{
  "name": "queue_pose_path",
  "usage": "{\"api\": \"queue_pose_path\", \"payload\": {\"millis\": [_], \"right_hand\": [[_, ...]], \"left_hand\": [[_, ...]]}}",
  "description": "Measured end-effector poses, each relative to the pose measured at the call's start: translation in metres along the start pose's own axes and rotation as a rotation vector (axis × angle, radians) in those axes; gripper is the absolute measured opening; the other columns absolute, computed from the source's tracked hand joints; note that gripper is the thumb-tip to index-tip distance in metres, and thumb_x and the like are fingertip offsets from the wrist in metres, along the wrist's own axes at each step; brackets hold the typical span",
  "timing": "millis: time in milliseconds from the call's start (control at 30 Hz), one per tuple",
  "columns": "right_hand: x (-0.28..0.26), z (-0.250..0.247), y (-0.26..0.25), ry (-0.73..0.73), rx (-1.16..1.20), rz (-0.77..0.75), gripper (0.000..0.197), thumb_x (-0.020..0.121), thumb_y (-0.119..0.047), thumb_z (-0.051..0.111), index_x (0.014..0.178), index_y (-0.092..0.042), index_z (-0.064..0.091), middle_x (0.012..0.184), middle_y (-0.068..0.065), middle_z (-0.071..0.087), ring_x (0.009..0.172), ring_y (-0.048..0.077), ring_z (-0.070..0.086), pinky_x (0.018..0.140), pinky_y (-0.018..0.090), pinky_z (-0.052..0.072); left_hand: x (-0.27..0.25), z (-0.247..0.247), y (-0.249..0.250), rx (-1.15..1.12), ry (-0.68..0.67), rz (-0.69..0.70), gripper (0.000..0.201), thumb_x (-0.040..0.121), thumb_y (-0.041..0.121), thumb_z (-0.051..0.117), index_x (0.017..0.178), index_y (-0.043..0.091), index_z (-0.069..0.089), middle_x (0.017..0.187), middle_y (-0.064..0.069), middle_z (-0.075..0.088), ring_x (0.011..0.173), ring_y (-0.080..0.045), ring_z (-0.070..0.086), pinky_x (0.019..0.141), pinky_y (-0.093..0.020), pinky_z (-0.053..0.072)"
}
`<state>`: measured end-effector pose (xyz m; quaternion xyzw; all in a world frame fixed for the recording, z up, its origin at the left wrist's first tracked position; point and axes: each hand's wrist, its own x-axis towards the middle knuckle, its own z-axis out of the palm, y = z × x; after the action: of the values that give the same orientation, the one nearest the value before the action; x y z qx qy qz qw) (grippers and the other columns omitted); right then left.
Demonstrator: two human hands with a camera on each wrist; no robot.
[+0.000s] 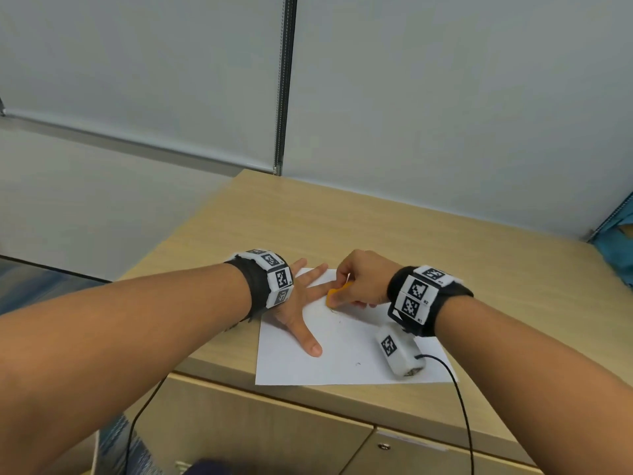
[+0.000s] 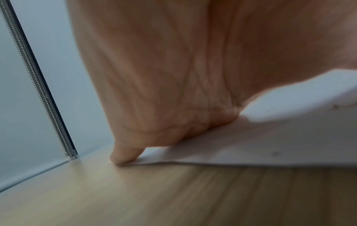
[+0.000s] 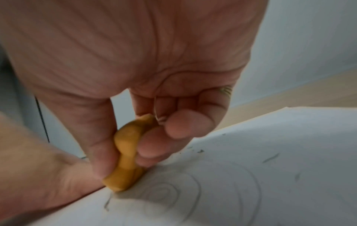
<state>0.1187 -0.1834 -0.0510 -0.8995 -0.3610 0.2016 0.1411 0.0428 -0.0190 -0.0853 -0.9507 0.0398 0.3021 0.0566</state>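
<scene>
A white sheet of paper (image 1: 346, 354) lies on the wooden cabinet top (image 1: 376, 228). My left hand (image 1: 301, 303) presses flat on the sheet's left part, fingers spread and straight. My right hand (image 1: 359, 279) pinches an orange eraser (image 1: 337, 293) between thumb and fingers. The eraser (image 3: 125, 159) touches the paper (image 3: 270, 175) at the edge of faint pencil spirals (image 3: 173, 194), right beside the left hand (image 3: 48, 175). Dark eraser crumbs (image 3: 270, 157) are scattered on the sheet. In the left wrist view the palm (image 2: 173, 76) bears on the paper (image 2: 251, 145).
A white cylinder with a printed marker (image 1: 399, 353) lies on the sheet's right part, a black cable (image 1: 459, 399) running from it over the front edge. Cabinet doors (image 1: 274, 426) are below. A grey wall and a window blind (image 1: 137, 63) rise behind.
</scene>
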Motion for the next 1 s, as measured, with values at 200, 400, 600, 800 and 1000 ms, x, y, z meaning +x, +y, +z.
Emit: {"api": "queue_pose_path", "payload": {"millis": [200,400,600,800,1000], "right_hand": [[-0.006,-0.004,0.01,0.093,0.053,0.104,0.025,0.084,-0.034,0.079,0.09,-0.013,0.068,0.069,0.007,0.074,0.052,0.016,0.064,0.051,0.027,0.056],[-0.024,-0.004,0.037,0.071,0.382,0.241,0.03,0.092,-0.024,0.076,0.104,0.001,0.064,0.08,0.012,0.065,0.063,0.025,0.068,0.062,0.039,0.064],[-0.019,0.007,0.04,0.069,0.425,0.177,0.02,0.095,-0.026,0.073,0.095,-0.009,0.063,0.082,0.013,0.067,0.064,0.022,0.064,0.06,0.031,0.055],[-0.01,0.011,0.03,0.139,0.448,0.064,0.023,0.093,-0.024,0.075,0.098,-0.004,0.065,0.077,0.01,0.066,0.067,0.027,0.066,0.077,0.047,0.061],[-0.017,0.012,0.026,0.138,0.401,0.045,0.026,0.092,-0.025,0.076,0.104,-0.003,0.068,0.075,0.008,0.066,0.05,0.013,0.061,0.048,0.023,0.05]], "left_hand": [[-0.006,-0.002,0.002,-0.012,0.017,-0.007,0.134,0.053,0.097,0.057,0.141,0.055,-0.034,0.159,0.01,-0.039,0.148,-0.033,-0.032,0.117,-0.067,-0.004],[-0.015,0.012,0.021,-0.057,0.093,-0.131,0.136,0.049,0.107,0.035,0.153,0.043,-0.023,0.165,0.001,-0.027,0.151,-0.033,-0.022,0.118,-0.065,-0.004],[-0.054,0.008,0.039,0.055,0.135,-0.15,0.116,0.064,0.103,0.013,0.159,0.036,0.009,0.161,-0.009,0.028,0.14,-0.036,0.037,0.108,-0.051,0.035],[-0.079,-0.001,0.043,0.27,0.185,-0.13,0.088,0.08,0.091,0.019,0.126,0.027,0.057,0.108,0.0,0.063,0.096,-0.024,0.063,0.087,-0.04,0.05],[-0.048,-0.017,0.019,0.074,0.167,-0.037,0.115,0.07,0.092,0.049,0.16,0.036,0.004,0.166,0.001,0.018,0.147,-0.029,0.028,0.115,-0.051,0.032]]}}
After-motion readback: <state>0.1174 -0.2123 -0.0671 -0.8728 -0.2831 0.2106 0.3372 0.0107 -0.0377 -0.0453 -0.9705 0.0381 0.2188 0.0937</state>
